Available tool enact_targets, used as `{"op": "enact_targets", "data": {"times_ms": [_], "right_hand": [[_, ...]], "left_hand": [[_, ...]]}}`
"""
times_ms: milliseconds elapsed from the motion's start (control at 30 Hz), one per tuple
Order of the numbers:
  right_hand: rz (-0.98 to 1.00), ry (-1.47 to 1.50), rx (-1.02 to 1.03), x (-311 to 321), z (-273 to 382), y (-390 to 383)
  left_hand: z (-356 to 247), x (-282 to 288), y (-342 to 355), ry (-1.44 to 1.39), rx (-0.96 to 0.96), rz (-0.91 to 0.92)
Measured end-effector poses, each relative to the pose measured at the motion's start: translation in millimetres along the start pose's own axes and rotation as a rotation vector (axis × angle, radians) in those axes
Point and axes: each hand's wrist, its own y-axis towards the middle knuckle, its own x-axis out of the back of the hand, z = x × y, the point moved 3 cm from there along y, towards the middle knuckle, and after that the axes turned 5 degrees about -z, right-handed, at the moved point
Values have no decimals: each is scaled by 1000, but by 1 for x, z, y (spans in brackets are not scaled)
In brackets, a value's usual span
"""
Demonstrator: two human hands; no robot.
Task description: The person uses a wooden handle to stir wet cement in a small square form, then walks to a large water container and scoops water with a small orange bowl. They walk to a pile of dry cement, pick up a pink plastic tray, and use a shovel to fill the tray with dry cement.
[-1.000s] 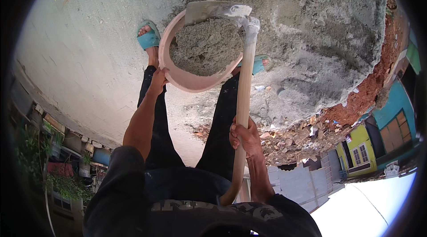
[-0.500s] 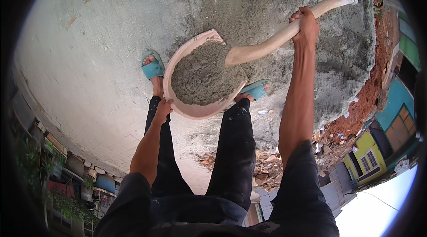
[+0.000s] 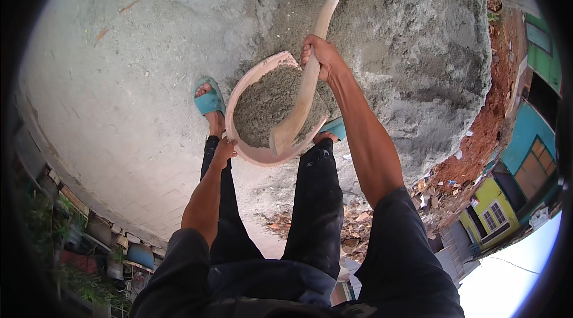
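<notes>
My right hand [image 3: 322,56] is closed around the curved wooden handle [image 3: 307,88] of a hoe. Its wide butt end hangs over the near right rim of a pale pink scoop-shaped pan [image 3: 241,92], while the grey-crusted collar points away from me. I cannot make out the metal blade beyond that collar. Wet grey mortar [image 3: 262,100] fills much of the pan, whose rim has a gap on the far right side. At the near left rim, my left hand [image 3: 224,152] grips the pan's edge.
A broad heap of grey mortar [image 3: 412,49] spreads across the ground beyond the pan and to its right. My sandalled feet straddle the pan, the left sandal [image 3: 210,102] beside its rim. Red soil [image 3: 477,145] and rubble [image 3: 358,222] lie to the right, houses behind.
My right hand has swung the hoe leftward and the handle now stands steeper, its butt nearer me. The blade seen earlier at upper right no longer shows. My left hand stays on the pan.
</notes>
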Motion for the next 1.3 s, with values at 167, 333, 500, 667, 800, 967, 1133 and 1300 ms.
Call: {"op": "enact_targets", "data": {"times_ms": [167, 333, 500, 667, 800, 967, 1133, 1300], "right_hand": [[66, 77, -203, 67, -34, -50], [121, 412, -344, 103, -73, -81], [11, 211, -230, 116, -132, -186], [-171, -15, -196, 104, -186, -277], [-192, -64, -151, 97, -172, -279], [-90, 277, -173, 105, -123, -213], [-127, 309, -204, 106, -146, -235], [-163, 155, -339, 117, -185, -319]], "left_hand": [[6, 3, 0, -25, -11, -11], [-9, -5, -10, -36, -41, -10], [2, 2, -2, -77, -71, 21], [34, -2, -3, -124, 93, 25], [52, 8, 4, -73, 41, -18], [12, -3, 1, 45, -40, 3], [2, -2, -6, 75, -95, 33], [2, -3, -7, 80, -90, -13]]}}
